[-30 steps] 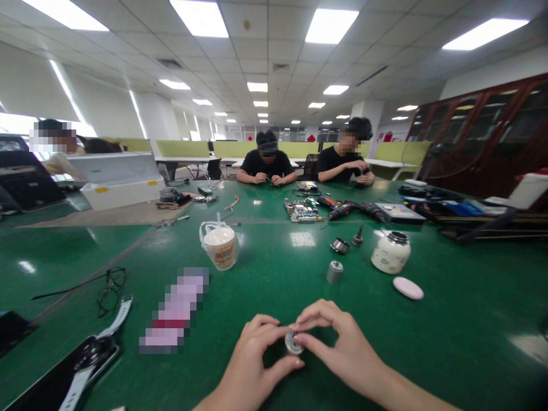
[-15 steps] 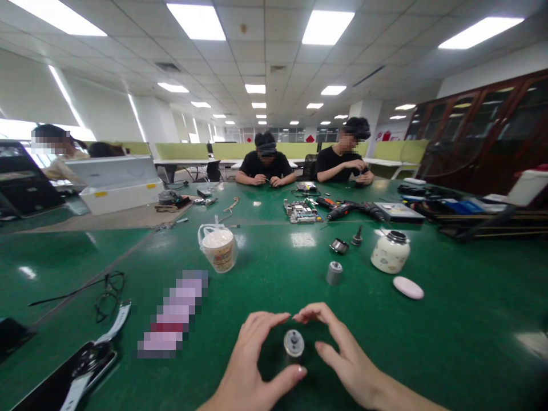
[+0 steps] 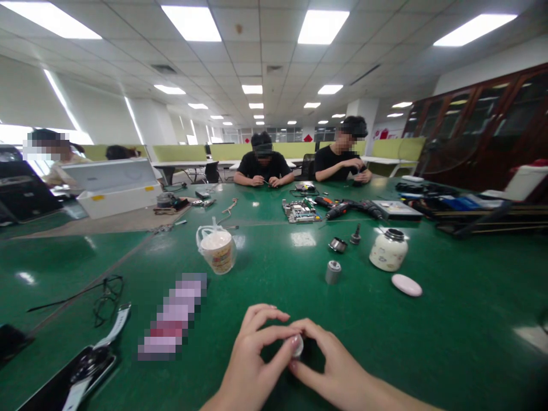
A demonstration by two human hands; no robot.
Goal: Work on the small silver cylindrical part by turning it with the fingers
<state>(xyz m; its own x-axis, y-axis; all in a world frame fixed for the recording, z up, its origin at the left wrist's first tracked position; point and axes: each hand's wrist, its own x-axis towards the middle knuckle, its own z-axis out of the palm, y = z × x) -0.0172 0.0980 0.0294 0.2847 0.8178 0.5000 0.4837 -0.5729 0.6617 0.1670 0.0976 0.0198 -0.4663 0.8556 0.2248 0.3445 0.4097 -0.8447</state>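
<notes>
Silvery metal cylinder point(image 3: 299, 347), pinched by left hand point(image 3: 260, 355) and right hand point(image 3: 333, 359), could slip if their pressure turns uneven.

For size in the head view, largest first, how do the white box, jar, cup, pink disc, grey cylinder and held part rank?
1. White box
2. Jar and cup: too alike to separate
3. Pink disc
4. Grey cylinder
Unranked: held part, partly hidden.
</notes>
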